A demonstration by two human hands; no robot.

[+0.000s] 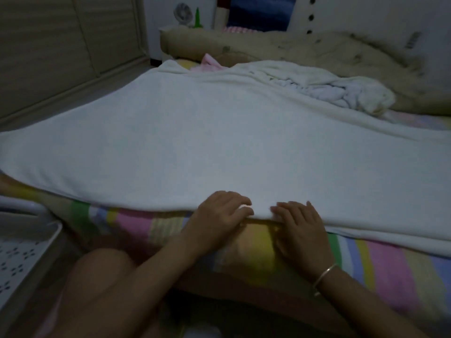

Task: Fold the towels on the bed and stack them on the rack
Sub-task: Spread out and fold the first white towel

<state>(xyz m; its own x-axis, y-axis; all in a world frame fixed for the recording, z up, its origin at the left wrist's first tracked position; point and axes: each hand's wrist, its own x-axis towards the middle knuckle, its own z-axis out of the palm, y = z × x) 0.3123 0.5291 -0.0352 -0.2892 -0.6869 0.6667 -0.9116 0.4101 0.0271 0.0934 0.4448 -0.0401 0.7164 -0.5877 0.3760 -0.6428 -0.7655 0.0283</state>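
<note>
A large white towel (207, 137) lies spread flat across the bed, over a striped sheet (380, 267). My left hand (219, 213) and my right hand (300, 225) sit side by side at the towel's near edge, fingers curled over the hem and gripping it. A silver bangle is on my right wrist. Behind the big towel, a crumpled pile of white towels (336, 91) lies at the right, and a pink cloth (210, 63) peeks out at the back. A white perforated rack shelf (22, 254) stands at the lower left beside the bed.
A rolled beige quilt (280, 45) runs along the far side of the bed. A wooden wardrobe (61, 45) fills the left wall. A small fan (182, 11) and a green bottle stand at the back. My knee (97, 284) is at the bottom left.
</note>
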